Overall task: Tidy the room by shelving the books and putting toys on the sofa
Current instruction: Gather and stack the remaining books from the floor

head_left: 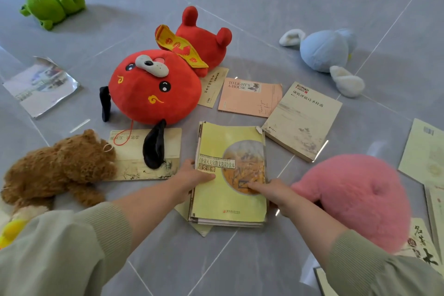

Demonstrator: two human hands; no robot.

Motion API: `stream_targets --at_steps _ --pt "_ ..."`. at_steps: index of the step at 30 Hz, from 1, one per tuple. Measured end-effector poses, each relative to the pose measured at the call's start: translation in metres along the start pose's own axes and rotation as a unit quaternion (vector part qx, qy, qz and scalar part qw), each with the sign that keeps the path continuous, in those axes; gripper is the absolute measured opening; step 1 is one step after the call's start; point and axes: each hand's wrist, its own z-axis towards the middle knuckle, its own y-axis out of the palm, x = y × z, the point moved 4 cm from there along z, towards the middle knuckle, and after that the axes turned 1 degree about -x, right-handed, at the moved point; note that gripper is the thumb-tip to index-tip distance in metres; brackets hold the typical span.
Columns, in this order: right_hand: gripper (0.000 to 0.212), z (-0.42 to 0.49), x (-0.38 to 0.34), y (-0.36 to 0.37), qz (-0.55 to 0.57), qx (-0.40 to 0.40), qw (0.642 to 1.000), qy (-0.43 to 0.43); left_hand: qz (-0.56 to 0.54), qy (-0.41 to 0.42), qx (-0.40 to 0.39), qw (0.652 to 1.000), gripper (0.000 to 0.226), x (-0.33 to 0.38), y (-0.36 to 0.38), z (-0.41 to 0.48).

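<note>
Far left on grey floor (264, 7), I see green frog plush (54, 0) and brown teddy (60, 170) lying loose. Centre: red dog plush (156, 86) sprawls, black ear draped over beige book (129, 149). Just right, left hand (192, 178) grips left edge of yellow book (230, 202), thumb on cover; right hand (271, 190) pinches right edge. Book tops small stack (225, 222), possibly resting on floor, hard to tell from here. Right: pink plush (355, 199) just beside right hand, blue plush (329, 53) beyond.

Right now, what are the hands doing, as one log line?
left hand: grips yellow book, left edge | right hand: grips its right edge | book: atop stack | red plush: on floor
</note>
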Motion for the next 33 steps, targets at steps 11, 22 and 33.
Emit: stream_targets --at_steps 11,22,33 --pt "0.068 -0.021 0.003 -0.008 0.104 -0.128 0.986 -0.017 -0.122 0.060 -0.147 0.980 0.024 0.046 0.016 -0.034" --pt "0.042 -0.038 -0.027 -0.049 0.343 -0.093 0.926 -0.123 0.007 0.129 -0.110 0.985 0.045 0.069 0.027 -0.035" --pt "0.063 -0.062 -0.059 -0.054 0.121 0.019 0.920 -0.372 0.026 0.265 -0.079 0.961 0.057 0.075 0.027 -0.043"
